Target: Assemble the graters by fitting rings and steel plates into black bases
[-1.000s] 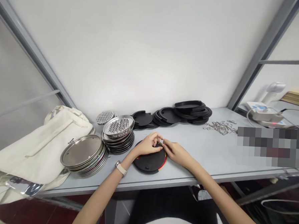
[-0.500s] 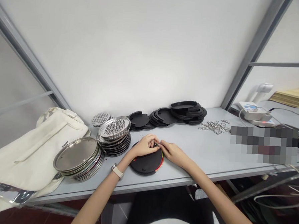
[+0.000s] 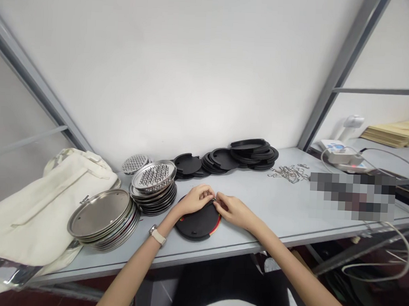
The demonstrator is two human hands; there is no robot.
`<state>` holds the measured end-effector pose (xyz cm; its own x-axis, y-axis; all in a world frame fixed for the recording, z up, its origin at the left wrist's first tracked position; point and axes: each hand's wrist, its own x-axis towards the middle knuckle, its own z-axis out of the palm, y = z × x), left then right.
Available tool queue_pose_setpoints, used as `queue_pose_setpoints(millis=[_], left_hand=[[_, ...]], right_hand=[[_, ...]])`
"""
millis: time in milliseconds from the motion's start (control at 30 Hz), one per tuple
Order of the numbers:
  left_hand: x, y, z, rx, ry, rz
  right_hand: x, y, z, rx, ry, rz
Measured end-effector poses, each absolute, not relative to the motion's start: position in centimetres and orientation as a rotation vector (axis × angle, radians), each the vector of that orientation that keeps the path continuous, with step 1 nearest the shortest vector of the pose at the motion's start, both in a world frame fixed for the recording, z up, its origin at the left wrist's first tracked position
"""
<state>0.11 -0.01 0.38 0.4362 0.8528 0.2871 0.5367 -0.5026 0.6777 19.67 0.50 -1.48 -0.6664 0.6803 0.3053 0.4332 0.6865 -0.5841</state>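
A black round disc (image 3: 198,221) lies flat near the table's front edge, with a red and yellow rim showing along its right side. At its far edge the fingertips of both hands come together. My left hand (image 3: 198,199) reaches over the disc, thumb and fingers closed in a pinch. Facing it from the right, my right hand (image 3: 231,210) is closed too, its fingertips at the rim. Between the fingertips shows a bit of a small metal clip (image 3: 215,199), mostly hidden by the fingers.
Stacked metal discs (image 3: 100,213) and grater discs (image 3: 155,177) stand to the left, beside a cream cloth bag (image 3: 51,200). Black round holders (image 3: 252,153) are piled along the wall. Loose metal clips (image 3: 289,172) lie at the right, near a blurred-out patch and a white device (image 3: 338,152).
My view has swung slightly to the right, so things sit further left. Both hands stay at the disc's far edge; the fingers have shifted slightly around the clip.
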Motion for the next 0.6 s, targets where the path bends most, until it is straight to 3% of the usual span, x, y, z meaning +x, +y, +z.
queue_pose_setpoints(millis=[600], left_hand=[[-0.4, -0.3, 1.4, 2.271, 1.163, 0.827]], right_hand=[[19.7, 0.5, -1.3, -0.901, -2.428, 0.602]])
